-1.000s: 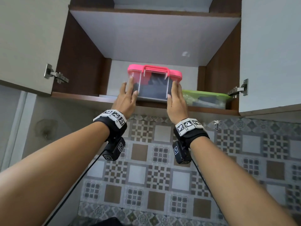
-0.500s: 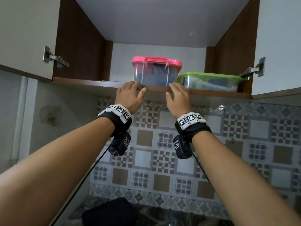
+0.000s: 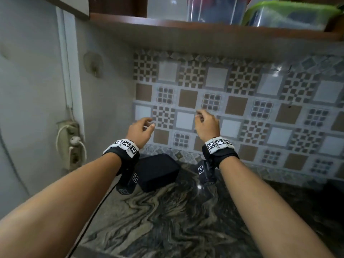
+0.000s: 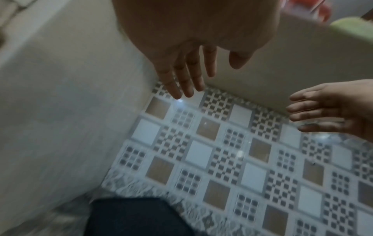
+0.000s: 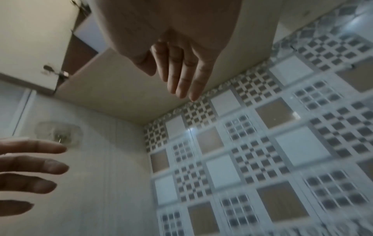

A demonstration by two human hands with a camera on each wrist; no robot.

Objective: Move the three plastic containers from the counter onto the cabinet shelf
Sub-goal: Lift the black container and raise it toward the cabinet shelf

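Two containers stand on the cabinet shelf [image 3: 204,27] at the top of the head view: the clear pink-lidded one [image 3: 212,8], only its lower body showing, and the green-lidded one [image 3: 290,13] to its right. A black container [image 3: 158,171] lies on the marbled counter [image 3: 176,220] against the tiled wall. My left hand [image 3: 143,128] and right hand [image 3: 204,122] hang in mid-air in front of the tiles, above the counter, fingers relaxed and holding nothing. The wrist views show the left hand [image 4: 191,76] and the right hand [image 5: 181,76] with fingers loosely straight.
A power strip with a white cable [image 3: 71,146] hangs on the grey side wall at the left. A clear wall hook [image 3: 93,64] sits above it. The patterned tile backsplash [image 3: 260,112] runs behind the counter. The open cabinet door's edge [image 3: 74,4] is at top left.
Both hands have let go of the shelf edge and dropped down in front of the tiles. The view has tilted down, so the counter and black container now show.
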